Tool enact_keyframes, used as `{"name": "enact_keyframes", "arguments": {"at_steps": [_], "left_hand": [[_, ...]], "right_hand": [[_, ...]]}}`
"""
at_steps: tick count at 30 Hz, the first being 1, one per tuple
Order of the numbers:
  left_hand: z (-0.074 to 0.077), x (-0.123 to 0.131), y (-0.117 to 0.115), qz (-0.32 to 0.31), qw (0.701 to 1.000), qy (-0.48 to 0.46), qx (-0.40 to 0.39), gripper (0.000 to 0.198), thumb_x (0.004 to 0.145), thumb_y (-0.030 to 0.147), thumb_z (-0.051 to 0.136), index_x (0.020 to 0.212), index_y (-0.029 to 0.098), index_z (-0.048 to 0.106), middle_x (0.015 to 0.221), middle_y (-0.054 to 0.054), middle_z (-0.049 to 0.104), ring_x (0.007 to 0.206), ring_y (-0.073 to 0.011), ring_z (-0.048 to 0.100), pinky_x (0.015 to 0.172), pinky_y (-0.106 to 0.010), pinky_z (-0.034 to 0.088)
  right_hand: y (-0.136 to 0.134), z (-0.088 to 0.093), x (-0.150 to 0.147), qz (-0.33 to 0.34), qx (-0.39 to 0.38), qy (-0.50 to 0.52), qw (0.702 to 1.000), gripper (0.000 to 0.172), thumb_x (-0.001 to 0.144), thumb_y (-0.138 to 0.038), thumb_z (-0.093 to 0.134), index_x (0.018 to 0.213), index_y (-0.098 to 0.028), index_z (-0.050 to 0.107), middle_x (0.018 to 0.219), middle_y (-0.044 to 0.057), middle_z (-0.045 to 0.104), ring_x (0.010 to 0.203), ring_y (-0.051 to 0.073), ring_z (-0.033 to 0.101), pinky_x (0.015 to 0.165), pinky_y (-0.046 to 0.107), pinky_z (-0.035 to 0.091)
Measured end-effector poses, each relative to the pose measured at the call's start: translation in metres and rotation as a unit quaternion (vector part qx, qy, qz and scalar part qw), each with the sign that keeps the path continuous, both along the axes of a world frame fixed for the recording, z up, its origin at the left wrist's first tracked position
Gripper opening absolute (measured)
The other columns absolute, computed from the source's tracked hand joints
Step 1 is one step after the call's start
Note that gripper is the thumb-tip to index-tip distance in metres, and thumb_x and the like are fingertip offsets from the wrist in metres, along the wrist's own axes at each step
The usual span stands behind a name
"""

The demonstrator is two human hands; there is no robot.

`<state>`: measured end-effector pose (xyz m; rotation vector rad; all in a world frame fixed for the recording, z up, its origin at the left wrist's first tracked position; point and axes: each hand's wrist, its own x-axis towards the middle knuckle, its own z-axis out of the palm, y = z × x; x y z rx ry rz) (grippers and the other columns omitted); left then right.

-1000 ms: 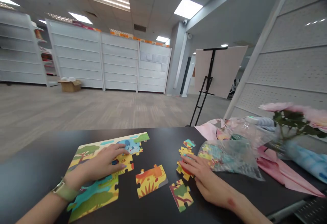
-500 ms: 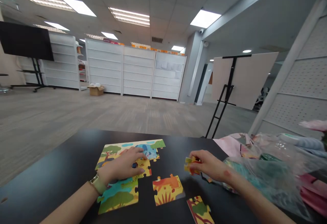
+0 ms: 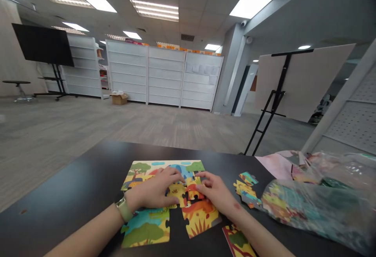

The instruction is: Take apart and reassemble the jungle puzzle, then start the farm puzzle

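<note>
Left hand on puzzle, fingers loosely spread; right hand, fingers pinching piece, 3-o'clock edge. Wide worktop margin, 9 o'clock.

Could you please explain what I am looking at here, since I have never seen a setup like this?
There is no machine: a person works bare-handed, seen by one camera worn on the head, looking forward and down. On the black table lies a partly joined jigsaw puzzle, with the left hand over it. The right hand has its fingers at a red-and-yellow piece; whether it is gripped or pressed is hard to tell. Farther right are loose pieces and a clear plastic bag.
</note>
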<state>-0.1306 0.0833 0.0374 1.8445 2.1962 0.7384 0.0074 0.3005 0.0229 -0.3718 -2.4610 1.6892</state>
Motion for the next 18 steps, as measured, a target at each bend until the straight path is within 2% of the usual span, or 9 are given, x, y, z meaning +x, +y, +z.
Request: {"name": "enact_keyframes", "arguments": {"at_steps": [3, 5, 8, 10, 12, 15, 17, 18], "left_hand": [[0.001, 0.007, 0.003, -0.032, 0.999, -0.02, 0.022, 0.062, 0.086, 0.03, 0.075, 0.143, 0.032, 0.051, 0.138, -0.008, 0.054, 0.127, -0.0294, 0.052, 0.111, -0.043, 0.043], [0.001, 0.01, 0.004, -0.049, 0.998, -0.021, 0.021, 0.061, 0.089, 0.032, 0.071, 0.146, 0.033, 0.049, 0.143, -0.008, 0.052, 0.13, -0.0294, 0.051, 0.113, -0.044, 0.042], [-0.001, 0.009, 0.004, -0.037, 0.999, -0.016, 0.005, 0.057, 0.089, 0.038, 0.072, 0.142, 0.029, 0.054, 0.147, -0.01, 0.051, 0.133, -0.0325, 0.049, 0.115, -0.048, 0.04], [-0.002, 0.007, 0.004, -0.023, 1.0, -0.014, -0.01, 0.052, 0.088, 0.039, 0.073, 0.137, 0.029, 0.06, 0.148, -0.01, 0.05, 0.134, -0.0342, 0.049, 0.115, -0.051, 0.039], [-0.002, 0.006, 0.003, -0.018, 0.999, -0.015, -0.021, 0.049, 0.088, 0.038, 0.073, 0.136, 0.031, 0.062, 0.149, -0.009, 0.049, 0.135, -0.0342, 0.048, 0.115, -0.051, 0.039], [-0.001, 0.006, 0.003, -0.022, 0.999, -0.018, -0.027, 0.049, 0.089, 0.036, 0.072, 0.137, 0.035, 0.061, 0.15, -0.007, 0.048, 0.136, -0.0333, 0.048, 0.116, -0.051, 0.039], [-0.001, 0.006, 0.002, -0.022, 0.999, -0.018, -0.031, 0.046, 0.09, 0.035, 0.071, 0.135, 0.035, 0.062, 0.15, -0.007, 0.048, 0.137, -0.033, 0.047, 0.116, -0.05, 0.039], [-0.001, 0.007, 0.002, -0.021, 0.999, -0.017, -0.033, 0.045, 0.089, 0.035, 0.071, 0.134, 0.034, 0.063, 0.15, -0.008, 0.048, 0.138, -0.0331, 0.047, 0.116, -0.05, 0.039]], "right_hand": [[-0.001, -0.001, -0.002, 0.003, 0.059, 0.027, 0.998, 0.038, 0.081, -0.036, 0.069, 0.113, -0.016, 0.066, 0.063, -0.007, 0.051, 0.056, 0.013, 0.051, 0.057, 0.025, 0.044], [-0.004, 0.0, -0.001, -0.009, 0.126, 0.033, 0.991, 0.034, 0.081, -0.03, 0.068, 0.112, -0.016, 0.07, 0.073, -0.002, 0.059, 0.066, 0.015, 0.057, 0.065, 0.028, 0.048], [-0.009, 0.007, 0.003, -0.016, 0.247, 0.028, 0.969, 0.031, 0.081, -0.029, 0.07, 0.11, -0.017, 0.074, 0.091, 0.004, 0.065, 0.078, 0.019, 0.061, 0.077, 0.033, 0.05], [-0.012, 0.012, 0.008, -0.008, 0.294, 0.03, 0.955, 0.03, 0.082, -0.03, 0.071, 0.109, -0.018, 0.075, 0.101, 0.007, 0.066, 0.089, 0.022, 0.063, 0.087, 0.036, 0.049], [-0.013, 0.014, 0.012, 0.004, 0.309, 0.026, 0.951, 0.026, 0.083, -0.032, 0.072, 0.105, -0.019, 0.075, 0.104, 0.008, 0.065, 0.098, 0.024, 0.064, 0.092, 0.037, 0.048], [-0.01, 0.014, 0.014, 0.006, 0.317, 0.035, 0.948, 0.016, 0.087, -0.029, 0.067, 0.098, -0.019, 0.073, 0.101, 0.007, 0.066, 0.1, 0.025, 0.063, 0.093, 0.038, 0.048], [-0.006, 0.014, 0.014, 0.0, 0.325, 0.054, 0.944, 0.013, 0.087, -0.018, 0.06, 0.095, -0.019, 0.071, 0.1, 0.006, 0.066, 0.099, 0.023, 0.063, 0.092, 0.036, 0.048], [-0.003, 0.015, 0.015, -0.002, 0.332, 0.06, 0.941, 0.019, 0.085, -0.011, 0.056, 0.095, -0.02, 0.069, 0.1, 0.006, 0.066, 0.098, 0.022, 0.063, 0.091, 0.035, 0.048]]}}
